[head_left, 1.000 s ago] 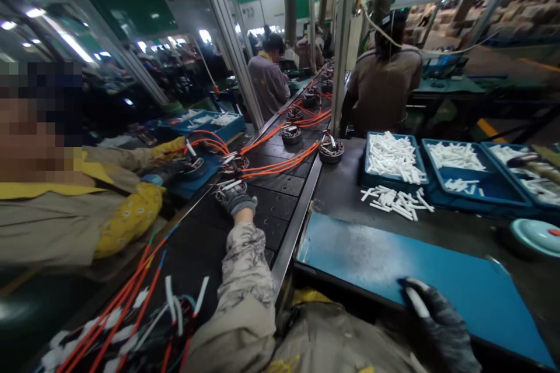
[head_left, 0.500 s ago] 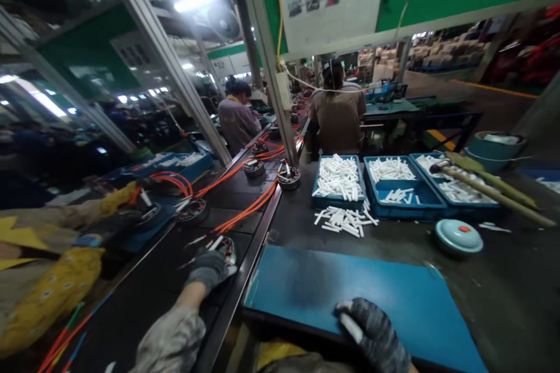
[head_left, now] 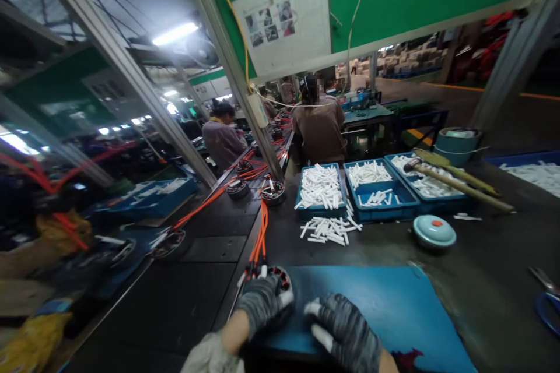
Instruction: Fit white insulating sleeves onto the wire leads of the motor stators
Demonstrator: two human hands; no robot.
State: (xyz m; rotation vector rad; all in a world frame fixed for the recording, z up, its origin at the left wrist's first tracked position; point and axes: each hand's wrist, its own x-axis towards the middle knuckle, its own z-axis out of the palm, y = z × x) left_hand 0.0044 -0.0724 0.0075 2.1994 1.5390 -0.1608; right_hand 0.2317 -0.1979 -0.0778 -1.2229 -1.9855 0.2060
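Note:
My left hand (head_left: pixel 260 306), in a grey striped glove with a white-covered thumb tip, grips a round motor stator (head_left: pixel 283 278) at the left edge of the blue mat (head_left: pixel 376 291). Orange lead wires (head_left: pixel 261 233) run from the stator away along the bench edge. A short white tube stands on its near wires. Over the mat, just right of the stator, is my right hand (head_left: pixel 345 329), gloved alike with white-covered thumb and fingertip. Its thumb and finger are apart, and I see nothing between them.
Blue trays (head_left: pixel 321 186) of white tubes stand ahead, with loose tubes (head_left: pixel 330 230) before them. A mallet (head_left: pixel 464 189), a lidded turquoise bowl (head_left: pixel 434 231) and scissors (head_left: pixel 546 300) lie to the right. More stators (head_left: pixel 168 243) line the belt; a co-worker's yellow sleeve (head_left: pixel 35 335) is left.
My left hand has brought the stator from the belt rightward to the mat's edge, its orange wires trailing. My right hand has moved slightly left, nearer to it. The view has shifted.

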